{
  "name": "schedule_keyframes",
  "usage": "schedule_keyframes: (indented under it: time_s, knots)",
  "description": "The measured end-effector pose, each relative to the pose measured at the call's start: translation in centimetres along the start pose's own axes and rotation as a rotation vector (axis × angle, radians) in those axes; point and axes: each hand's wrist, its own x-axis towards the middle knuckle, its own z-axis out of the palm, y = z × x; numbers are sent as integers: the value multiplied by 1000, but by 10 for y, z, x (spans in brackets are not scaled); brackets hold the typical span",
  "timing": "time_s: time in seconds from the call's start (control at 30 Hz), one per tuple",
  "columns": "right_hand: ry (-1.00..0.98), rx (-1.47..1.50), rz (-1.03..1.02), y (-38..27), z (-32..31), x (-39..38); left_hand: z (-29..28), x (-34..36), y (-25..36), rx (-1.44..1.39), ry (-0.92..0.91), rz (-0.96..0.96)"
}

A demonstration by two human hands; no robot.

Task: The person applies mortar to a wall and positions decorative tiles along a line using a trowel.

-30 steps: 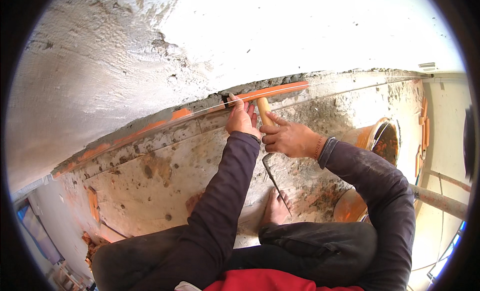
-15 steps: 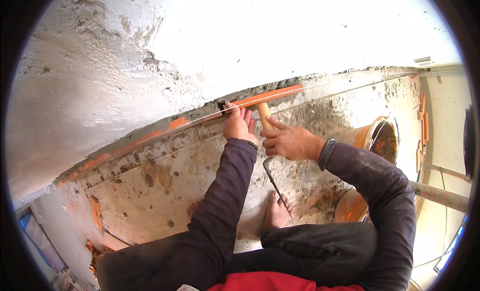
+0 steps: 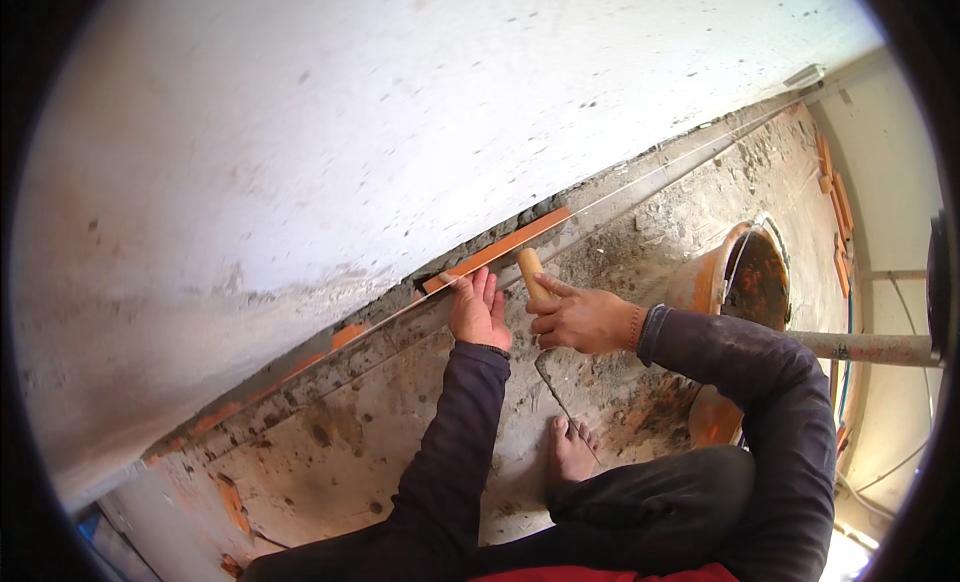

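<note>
A long orange tile strip (image 3: 505, 247) lies along the foot of the white wall, on a ledge with dark rough mortar behind it. At its left end is my left hand (image 3: 480, 312), fingers stretched out and palm up, the thumb touching the strip. My right hand (image 3: 583, 319) grips a trowel, its wooden handle (image 3: 530, 269) pointing up with the butt close against the strip's front edge. Below the fist runs the trowel's thin dark metal part (image 3: 562, 407), seen edge-on. Whether the butt touches the strip, I cannot tell.
A taut white string (image 3: 660, 169) runs along the ledge. An orange-stained bucket (image 3: 712, 277) stands to the right, by a grey pipe (image 3: 865, 348). Orange strips (image 3: 840, 207) lie at the far right. My bare foot (image 3: 572, 450) is below the trowel.
My view has tilted, so the wall and ledge slope more steeply. Both hands stay by the strip; the left thumb still touches its left end, and the trowel is still in my right hand.
</note>
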Motion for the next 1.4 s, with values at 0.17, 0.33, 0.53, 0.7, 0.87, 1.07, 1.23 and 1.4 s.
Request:
schedule_keyframes:
  time_s: [0.17, 0.33, 0.53, 0.7, 0.87, 1.07, 1.23, 1.4]
  knots:
    - [1, 9, -13, 3, -3, 2, 0, 3, -2, -4, -4, 17]
    - [1, 5, -19, 2, -1, 3, 0, 5, -4, -3, -5, 16]
    - [-10, -1, -29, -2, 7, 4, -2, 2, -3, 42, -20, 5]
    - [27, 18, -34, -3, -2, 8, -8, 7, -3, 62, -21, 53]
    - [-14, 2, -62, -10, 5, 17, -9, 5, -2, 38, 24, 45]
    - [61, -12, -83, -11, 3, 21, -13, 1, 3, 67, -4, 65]
    - [77, 12, 85, -34, -3, -4, -18, -3, 2, 139, -23, 92]
    - [153, 232, 412, -61, 2, -40, -35, -9, 2, 291, 45, 169]
